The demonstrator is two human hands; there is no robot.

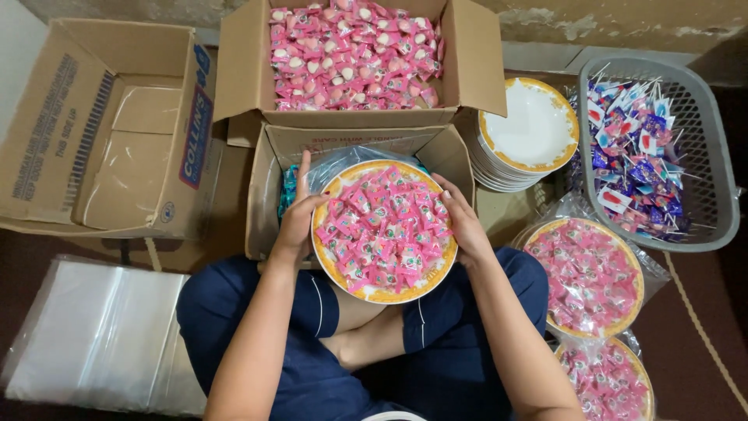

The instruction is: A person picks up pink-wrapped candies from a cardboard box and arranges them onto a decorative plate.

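Your left hand (294, 226) and right hand (464, 222) are cradling a round yellow-rimmed plate (385, 295) of pink wrapped candies (386, 230). Each grip is holding its rim. An open cardboard box (273, 195) is sitting just beyond them.

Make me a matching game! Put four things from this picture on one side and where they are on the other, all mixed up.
Things:
1. plate of pink candies
2. lollipops
3. stack of empty plates
4. clear plastic bags

Places:
A. on the floor at the lower left
B. in the grey basket
C. held between the left hand and right hand
D. between the open candy box and the basket

Pairs: 1-C, 2-B, 3-D, 4-A
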